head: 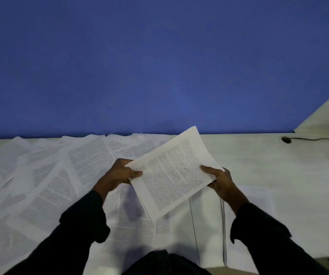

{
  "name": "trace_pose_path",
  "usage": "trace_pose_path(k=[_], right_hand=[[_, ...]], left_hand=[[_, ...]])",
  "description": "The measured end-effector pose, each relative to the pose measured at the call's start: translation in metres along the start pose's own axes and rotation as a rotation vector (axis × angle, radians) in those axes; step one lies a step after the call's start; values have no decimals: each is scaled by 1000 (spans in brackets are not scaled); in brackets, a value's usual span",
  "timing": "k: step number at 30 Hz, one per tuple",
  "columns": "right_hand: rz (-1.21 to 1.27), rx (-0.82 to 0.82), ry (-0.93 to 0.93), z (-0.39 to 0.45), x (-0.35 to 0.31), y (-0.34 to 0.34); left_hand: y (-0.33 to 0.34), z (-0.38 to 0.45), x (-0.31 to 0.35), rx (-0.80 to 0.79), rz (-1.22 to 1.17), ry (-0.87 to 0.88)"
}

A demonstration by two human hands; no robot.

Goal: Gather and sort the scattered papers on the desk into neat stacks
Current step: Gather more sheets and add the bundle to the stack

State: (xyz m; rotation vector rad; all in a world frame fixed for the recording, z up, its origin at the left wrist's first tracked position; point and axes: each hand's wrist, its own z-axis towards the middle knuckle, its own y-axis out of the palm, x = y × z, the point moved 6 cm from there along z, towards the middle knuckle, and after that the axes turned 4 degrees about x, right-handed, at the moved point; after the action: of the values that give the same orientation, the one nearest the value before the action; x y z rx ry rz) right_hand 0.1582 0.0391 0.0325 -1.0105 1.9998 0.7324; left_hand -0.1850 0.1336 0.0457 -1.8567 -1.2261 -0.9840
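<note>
A bundle of printed sheets [171,173] is lifted above the desk, tilted, its far corner curling up. My left hand [120,175] grips its left edge with the thumb on top. My right hand [219,179] holds its right edge. Many loose printed papers [60,175] lie overlapping across the left half of the white desk [268,165]. More sheets [131,221] lie under the bundle near the front edge. A flat pile of blank-looking paper [256,199] rests to the right of my right wrist.
A blue partition [159,66] stands along the desk's back edge. At the back right a dark cable [314,138] runs from a hole in the desktop, next to a pale side panel [328,114]. Dark sleeves cover both forearms.
</note>
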Motion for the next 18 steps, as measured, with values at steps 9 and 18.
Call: trace_pose_path(k=[9,18], right_hand=[[-223,-24,12,-23,-11,-133],[235,635,162,-107,107,-253]], left_hand=[[117,37,37,-404,330,-64],[303,26,8,-413,43,-224]])
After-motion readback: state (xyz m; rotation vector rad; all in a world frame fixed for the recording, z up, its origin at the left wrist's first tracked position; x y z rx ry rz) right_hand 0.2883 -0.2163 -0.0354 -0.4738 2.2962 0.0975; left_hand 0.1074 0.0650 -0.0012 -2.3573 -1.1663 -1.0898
